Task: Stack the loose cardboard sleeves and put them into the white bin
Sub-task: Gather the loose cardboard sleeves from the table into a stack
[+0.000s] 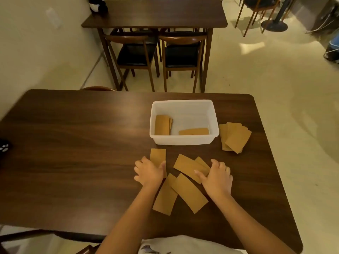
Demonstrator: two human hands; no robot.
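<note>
Several brown cardboard sleeves lie loose on the dark wooden table in front of the white bin. My left hand rests on an upright sleeve, fingers spread. My right hand presses on the right end of a tilted pair of sleeves. Two more sleeves lie crossed nearer to me, between my forearms. A fanned pile of sleeves sits to the right of the bin. Inside the bin are a small stack of sleeves at the left and a single sleeve at the front.
A dark object sits at the table's left edge. Beyond the table stand a second wooden table and two black-seated chairs. The table's right edge runs close to the fanned pile.
</note>
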